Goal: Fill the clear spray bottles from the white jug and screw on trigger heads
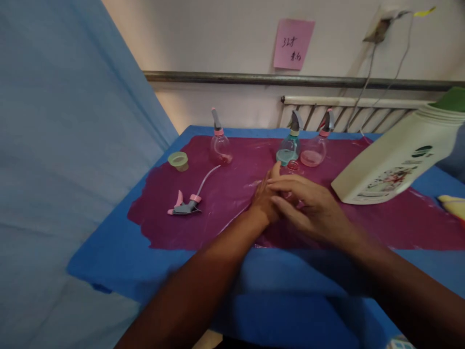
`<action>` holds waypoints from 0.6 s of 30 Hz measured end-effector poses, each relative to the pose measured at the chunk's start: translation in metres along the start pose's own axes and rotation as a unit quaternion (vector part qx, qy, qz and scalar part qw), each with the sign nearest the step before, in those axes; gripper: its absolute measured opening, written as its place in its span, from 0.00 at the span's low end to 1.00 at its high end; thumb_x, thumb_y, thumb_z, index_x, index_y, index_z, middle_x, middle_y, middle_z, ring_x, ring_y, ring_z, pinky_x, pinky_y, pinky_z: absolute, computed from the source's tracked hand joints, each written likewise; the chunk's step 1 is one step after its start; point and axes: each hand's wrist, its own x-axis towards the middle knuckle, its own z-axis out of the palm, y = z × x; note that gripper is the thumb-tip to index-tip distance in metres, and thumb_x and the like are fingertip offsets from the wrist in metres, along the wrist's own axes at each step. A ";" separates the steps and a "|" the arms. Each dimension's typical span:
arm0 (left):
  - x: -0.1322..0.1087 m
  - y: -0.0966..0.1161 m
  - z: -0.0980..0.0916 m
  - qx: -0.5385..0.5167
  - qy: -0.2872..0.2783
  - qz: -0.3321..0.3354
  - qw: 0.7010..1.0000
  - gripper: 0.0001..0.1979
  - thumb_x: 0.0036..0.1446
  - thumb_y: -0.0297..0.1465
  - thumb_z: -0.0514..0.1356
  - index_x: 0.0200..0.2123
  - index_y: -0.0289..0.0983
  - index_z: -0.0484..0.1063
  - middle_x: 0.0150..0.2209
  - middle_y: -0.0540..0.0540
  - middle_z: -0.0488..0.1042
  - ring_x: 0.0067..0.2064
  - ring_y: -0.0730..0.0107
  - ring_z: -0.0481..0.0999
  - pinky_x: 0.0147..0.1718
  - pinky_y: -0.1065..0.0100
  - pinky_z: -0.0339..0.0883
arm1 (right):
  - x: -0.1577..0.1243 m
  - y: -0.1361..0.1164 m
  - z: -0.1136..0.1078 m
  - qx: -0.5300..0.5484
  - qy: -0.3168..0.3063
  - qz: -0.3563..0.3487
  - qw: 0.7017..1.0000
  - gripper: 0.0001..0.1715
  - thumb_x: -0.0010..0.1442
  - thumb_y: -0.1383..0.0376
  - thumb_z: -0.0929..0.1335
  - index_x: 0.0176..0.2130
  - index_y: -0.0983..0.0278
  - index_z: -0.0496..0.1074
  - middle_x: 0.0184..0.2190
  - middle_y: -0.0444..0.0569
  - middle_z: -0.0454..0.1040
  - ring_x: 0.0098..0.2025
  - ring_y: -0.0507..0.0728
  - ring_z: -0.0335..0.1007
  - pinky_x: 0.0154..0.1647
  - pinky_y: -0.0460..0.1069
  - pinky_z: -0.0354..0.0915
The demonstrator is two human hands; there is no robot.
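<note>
My left hand (pixel 264 199) reaches over the purple sheet, its visible fingers stretched out, with part of the hand hidden behind the right one. My right hand (pixel 312 206) lies across it, thumb and fingers apart, fingertips at the back of the left hand. Just behind both hands stands a clear pinkish bottle (pixel 292 166) without a spray head; its body is mostly hidden, and whether a hand touches it I cannot tell. A grey and pink trigger spray head (pixel 187 207) with its tube lies to the left.
Spray bottles with pink liquid (pixel 220 148), blue liquid (pixel 287 151) and pink liquid (pixel 314 151) stand farther back. A pale green cup (pixel 178 161) sits at left. A large cream bottle (pixel 390 157) stands at right. A blue curtain (pixel 72 121) hangs along the left.
</note>
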 end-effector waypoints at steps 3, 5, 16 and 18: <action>0.006 0.001 -0.008 0.006 -0.057 0.056 0.997 0.59 0.59 0.41 0.80 0.85 0.34 0.56 0.83 0.28 0.66 0.83 0.39 0.69 0.82 0.42 0.66 | -0.033 0.015 -0.046 -0.071 0.077 0.062 0.993 0.11 0.77 0.65 0.75 0.57 0.55 0.86 0.54 0.51 0.91 0.55 0.61 0.90 0.59 0.57 0.85; 0.009 0.002 -0.011 0.017 -0.053 0.056 0.997 0.63 0.57 0.42 0.83 0.85 0.38 0.53 0.84 0.25 0.64 0.85 0.32 0.65 0.82 0.33 0.63 | -0.056 0.025 -0.073 -0.131 0.145 0.117 0.974 0.10 0.74 0.61 0.77 0.54 0.55 0.88 0.52 0.51 0.91 0.53 0.62 0.90 0.58 0.58 0.85; 0.006 0.006 -0.012 0.020 -0.049 0.046 0.998 0.55 0.64 0.35 0.74 0.86 0.42 0.50 0.80 0.28 0.68 0.82 0.33 0.70 0.82 0.30 0.62 | -0.119 0.127 -0.186 -0.228 0.468 0.267 0.811 0.31 0.50 0.45 0.81 0.50 0.56 0.81 0.50 0.64 0.87 0.51 0.78 0.89 0.57 0.78 0.80; 0.005 0.007 -0.014 0.002 -0.067 0.044 0.997 0.55 0.65 0.30 0.72 0.87 0.44 0.47 0.83 0.29 0.64 0.83 0.36 0.68 0.83 0.33 0.62 | -0.125 0.153 -0.195 -0.212 0.462 0.280 0.814 0.38 0.48 0.43 0.80 0.53 0.56 0.77 0.55 0.66 0.86 0.56 0.77 0.88 0.62 0.75 0.79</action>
